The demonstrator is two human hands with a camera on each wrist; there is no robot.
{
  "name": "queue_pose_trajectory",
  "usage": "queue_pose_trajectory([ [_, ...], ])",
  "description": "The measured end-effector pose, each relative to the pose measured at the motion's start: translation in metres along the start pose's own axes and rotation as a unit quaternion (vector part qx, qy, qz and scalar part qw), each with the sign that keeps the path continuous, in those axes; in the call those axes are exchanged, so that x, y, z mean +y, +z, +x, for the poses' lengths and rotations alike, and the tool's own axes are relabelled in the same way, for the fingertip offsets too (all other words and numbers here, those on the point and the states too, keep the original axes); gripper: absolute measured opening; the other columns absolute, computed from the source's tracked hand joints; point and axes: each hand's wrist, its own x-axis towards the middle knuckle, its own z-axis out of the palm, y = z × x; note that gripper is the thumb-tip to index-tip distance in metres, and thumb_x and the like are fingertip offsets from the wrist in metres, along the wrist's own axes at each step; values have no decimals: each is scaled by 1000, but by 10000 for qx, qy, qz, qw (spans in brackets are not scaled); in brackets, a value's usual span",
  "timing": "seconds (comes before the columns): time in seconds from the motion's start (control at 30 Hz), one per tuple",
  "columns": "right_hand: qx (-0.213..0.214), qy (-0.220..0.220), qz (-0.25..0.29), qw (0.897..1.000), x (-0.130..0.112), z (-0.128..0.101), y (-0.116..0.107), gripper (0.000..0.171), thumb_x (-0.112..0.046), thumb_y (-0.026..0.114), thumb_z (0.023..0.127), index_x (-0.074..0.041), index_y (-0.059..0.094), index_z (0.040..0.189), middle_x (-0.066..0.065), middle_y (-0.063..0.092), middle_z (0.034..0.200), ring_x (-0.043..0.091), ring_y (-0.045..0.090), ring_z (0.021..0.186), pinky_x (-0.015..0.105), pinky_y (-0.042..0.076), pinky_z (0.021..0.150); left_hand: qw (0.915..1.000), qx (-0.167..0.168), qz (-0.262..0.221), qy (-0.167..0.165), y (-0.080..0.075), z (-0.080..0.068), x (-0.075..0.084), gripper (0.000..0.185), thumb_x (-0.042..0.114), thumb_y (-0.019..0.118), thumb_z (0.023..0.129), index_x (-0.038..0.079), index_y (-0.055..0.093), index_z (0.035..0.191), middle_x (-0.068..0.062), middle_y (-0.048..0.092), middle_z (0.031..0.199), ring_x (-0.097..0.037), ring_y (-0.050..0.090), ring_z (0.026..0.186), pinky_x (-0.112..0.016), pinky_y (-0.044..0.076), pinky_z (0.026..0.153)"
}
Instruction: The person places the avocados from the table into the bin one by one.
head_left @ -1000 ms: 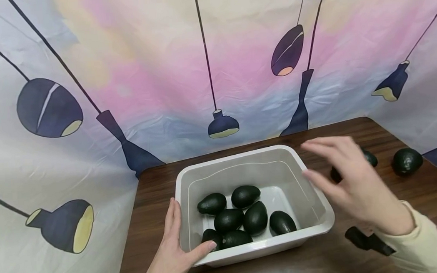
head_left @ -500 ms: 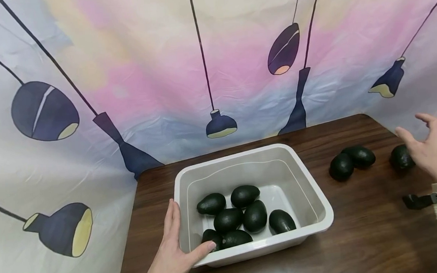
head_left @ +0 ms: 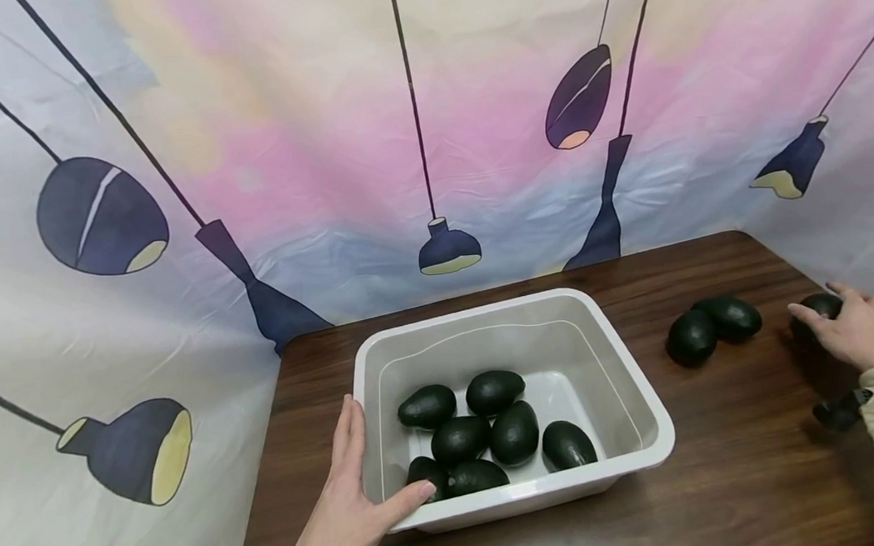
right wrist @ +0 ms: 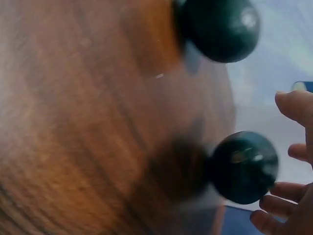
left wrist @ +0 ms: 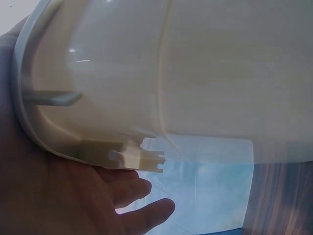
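Note:
A light grey plastic tub [head_left: 518,488] stands on the table with several dark green avocados [head_left: 458,440] lying inside. My left hand [head_left: 341,488] holds its near left corner, thumb over the rim and fingers along the outer wall. The left wrist view shows the tub's pale outside [left wrist: 234,73] with the fingers under the rim. At the table's right, my right hand [head_left: 857,331] reaches around a single avocado [head_left: 824,306], partly covering it. In the right wrist view the fingers are spread beside this avocado [right wrist: 244,166], fingertips at its edge and the thumb apart from it.
Two more avocados [head_left: 714,327] lie touching between the tub and my right hand. The brown wooden table [head_left: 706,490] ends at a printed cloth [head_left: 503,119] behind and at the side. A black strap piece [head_left: 839,411] hangs at the right wrist.
My right hand has moved from beside the tub's right rim out to the right, then lowered onto the far-right avocado. The left hand and the tub stay in place.

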Motion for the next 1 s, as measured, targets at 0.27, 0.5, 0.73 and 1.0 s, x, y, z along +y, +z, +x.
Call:
queue_pose_trajectory([
  [0.27,15,284,-140,9995,-2,-6,2,80,-44,37,101,8,2,150,52,1,140,67,3,130,74,16,99,10000,59,16,62,0,-1,-1,119,58,75,77,31,-11,155,10,-15,160,-32,4,147,-63,25,106],
  [0.5,129,527,-86,9985,2,-3,7,73,-31,42,102,7,4,151,51,7,138,68,13,126,73,29,91,10000,23,0,11,0,-1,0,119,59,75,77,31,-11,154,11,-16,159,-32,3,147,-64,25,106],
  [0.73,229,416,-8,9989,1,-6,7,73,-30,46,101,8,8,150,52,12,133,68,18,121,72,32,85,10000,47,-9,49,0,-1,-1,119,58,75,77,30,-11,155,10,-16,159,-32,3,147,-64,24,106],
  [1.0,435,344,166,9983,1,-5,4,74,-32,47,100,7,9,151,49,11,137,66,17,123,72,30,87,10000,19,-12,51,0,-1,-1,119,58,74,78,30,-12,154,9,-16,160,-33,3,147,-64,25,106],
])
